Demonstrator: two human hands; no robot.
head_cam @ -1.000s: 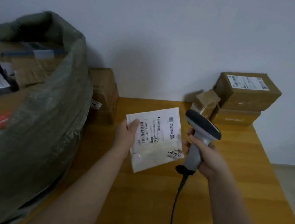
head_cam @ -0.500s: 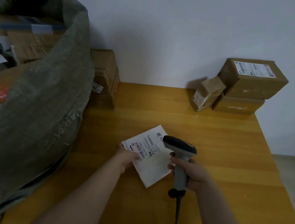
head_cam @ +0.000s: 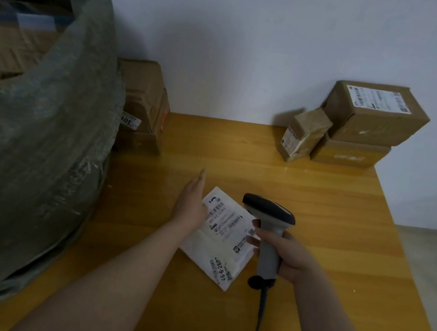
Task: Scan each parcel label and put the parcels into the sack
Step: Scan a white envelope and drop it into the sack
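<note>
Left hand (head_cam: 190, 207) had let go since half a second earlier: then it pinched the near corner of the white parcel (head_cam: 223, 241), now its fingers were straight and held together, pointing away across the table (head_cam: 319, 211). The thumb side touched the parcel's left edge. Whether the thumb pressed on the label (head_cam: 227, 220) could not be told.

Parcel appeared to lie flat on the table, label up, between the two hands and well apart from the sack (head_cam: 43, 136). More of the label showed than before (barcode and printed lines readable as shapes only).

Right hand (head_cam: 288, 256) was wrapped tightly round the handle of the scanner (head_cam: 269, 211), much as in the earlier frame. Scanner head sat over the parcel's right edge, facing left. Its cable (head_cam: 258, 316) ran down toward the near edge of the view.

Sack stood at the left end of the table, grey-green, mouth open, with cartons (head_cam: 15, 44) visible inside. A brown box (head_cam: 143, 103) stood just beside it against the wall.

At the far right corner of the table, an upper box (head_cam: 373, 116) with a white label on top rested on a lower box (head_cam: 349, 155). A small box (head_cam: 303, 133) leaned tilted against that stack.
</note>
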